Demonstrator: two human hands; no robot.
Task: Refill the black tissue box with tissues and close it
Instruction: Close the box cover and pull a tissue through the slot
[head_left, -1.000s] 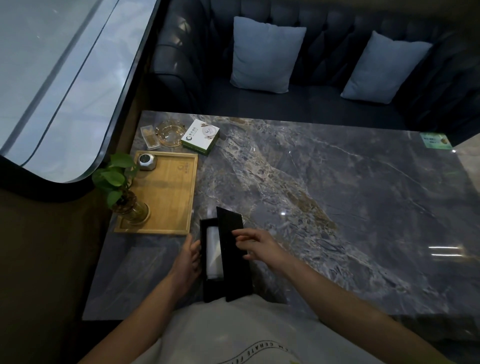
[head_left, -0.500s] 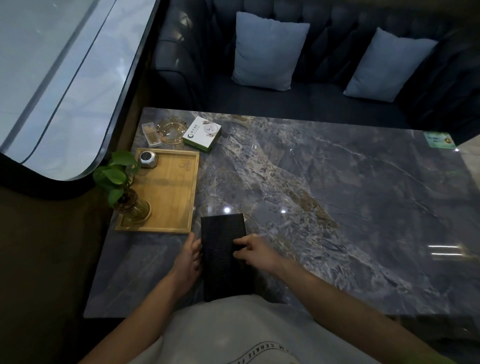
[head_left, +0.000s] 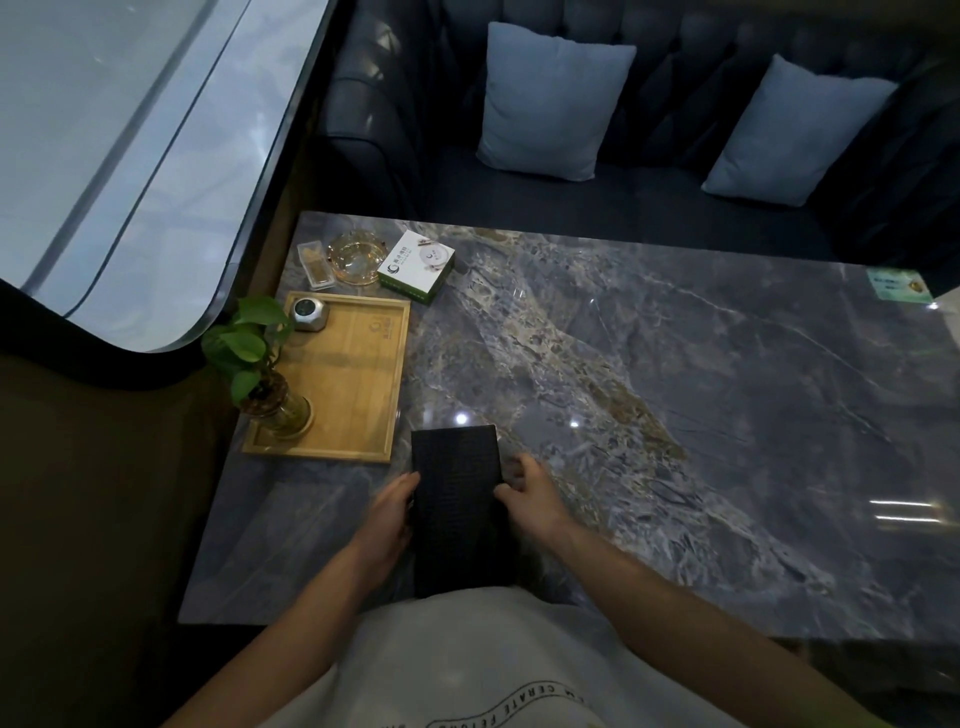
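The black tissue box (head_left: 460, 509) lies closed on the marble table (head_left: 675, 415) near its front edge, its textured panel facing up and no tissues showing. My left hand (head_left: 389, 512) presses against the box's left side. My right hand (head_left: 530, 491) grips its right side, thumb at the edge. The box's near end is hidden behind my shirt.
A wooden tray (head_left: 343, 384) to the left holds a plant in a glass vase (head_left: 270, 400) and a small metal pot (head_left: 307, 312). Beyond it sit a glass ashtray (head_left: 357, 257), a small clear case (head_left: 315, 264) and a white-green carton (head_left: 416, 266). A sofa with two cushions stands behind.
The lid, standing open over the white tissues a second ago, has come down flat. My right hand slid off the top to the box's right side.
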